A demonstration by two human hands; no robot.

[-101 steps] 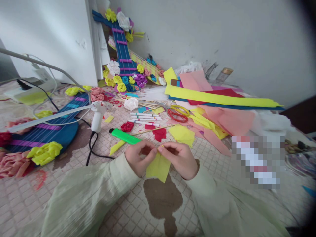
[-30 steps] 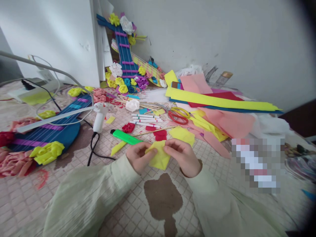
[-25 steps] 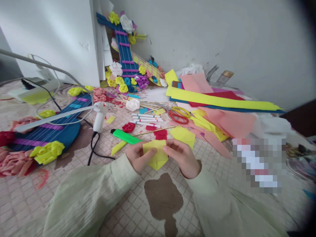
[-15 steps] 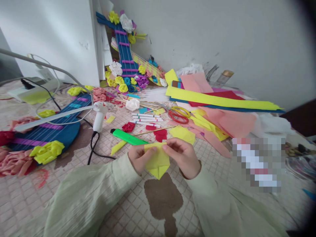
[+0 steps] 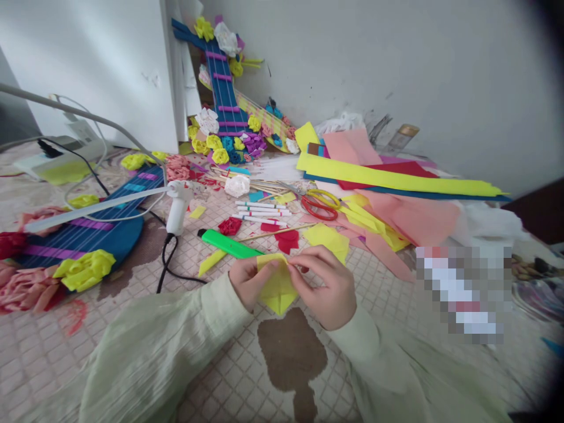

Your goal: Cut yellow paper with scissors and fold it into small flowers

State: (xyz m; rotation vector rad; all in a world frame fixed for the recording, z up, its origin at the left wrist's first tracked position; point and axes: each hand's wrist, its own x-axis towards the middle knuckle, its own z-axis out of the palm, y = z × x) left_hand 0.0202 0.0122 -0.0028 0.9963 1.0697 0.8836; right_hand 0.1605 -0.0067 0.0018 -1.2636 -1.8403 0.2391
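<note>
A folded sheet of yellow crepe paper (image 5: 278,289) is held up between my two hands, its pointed corner hanging down. My left hand (image 5: 249,282) pinches its left side, thumb on the front. At the upper right edge, my right hand (image 5: 325,286) grips the paper between thumb and fingertips. Just beyond my left hand lies a green utility knife (image 5: 231,244). Behind my right hand rests another yellow paper piece (image 5: 326,241), with red paper petals (image 5: 287,239) to its left.
White markers (image 5: 263,210) and scissors (image 5: 320,207) lie farther back. On the left are a hot glue gun (image 5: 177,211) with its cord and a blue paper guitar (image 5: 127,235) with flowers. Paper sheets (image 5: 396,173) are piled at right; a second guitar (image 5: 224,88) leans upright.
My right hand has turned and shifted slightly, its fingers now closer together at the paper's top right edge. The paper's right side has folded inward, so it looks narrower. My left hand stays put.
</note>
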